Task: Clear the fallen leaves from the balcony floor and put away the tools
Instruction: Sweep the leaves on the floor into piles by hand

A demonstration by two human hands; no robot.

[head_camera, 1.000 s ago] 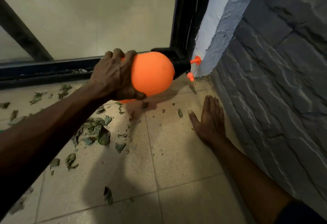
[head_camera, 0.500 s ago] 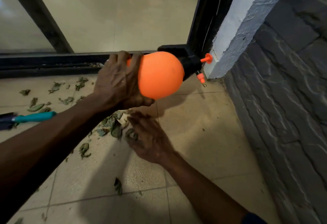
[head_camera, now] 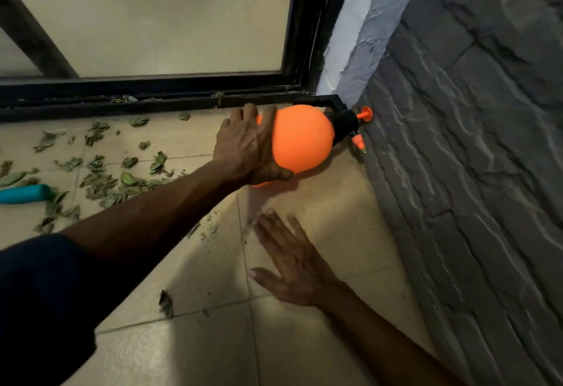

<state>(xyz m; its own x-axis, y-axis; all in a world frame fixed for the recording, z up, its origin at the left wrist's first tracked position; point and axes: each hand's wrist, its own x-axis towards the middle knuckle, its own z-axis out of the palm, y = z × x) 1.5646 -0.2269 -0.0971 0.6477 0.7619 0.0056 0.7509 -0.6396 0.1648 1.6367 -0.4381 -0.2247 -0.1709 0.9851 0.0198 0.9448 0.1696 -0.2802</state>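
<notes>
My left hand [head_camera: 246,145] grips the round orange spray bottle [head_camera: 301,138] by its base, tipped on its side with the black pump head and orange nozzle pointing at the stone wall in the far right corner. My right hand [head_camera: 292,260] lies flat with fingers spread on the beige floor tiles, below the bottle. Dry green leaves [head_camera: 100,178] are scattered and heaped on the tiles at left. A single leaf [head_camera: 166,303] lies near my left forearm.
A teal tool handle [head_camera: 26,193] pokes in from the left edge among the leaves. The black sliding-door track [head_camera: 122,102] with glass above runs along the back. The dark stone wall [head_camera: 457,172] bounds the right side.
My left hand has carried the bottle lower and farther into the corner by the wall. My right hand has swept from the leaf heap back to the right, and now lies flat on bare tile.
</notes>
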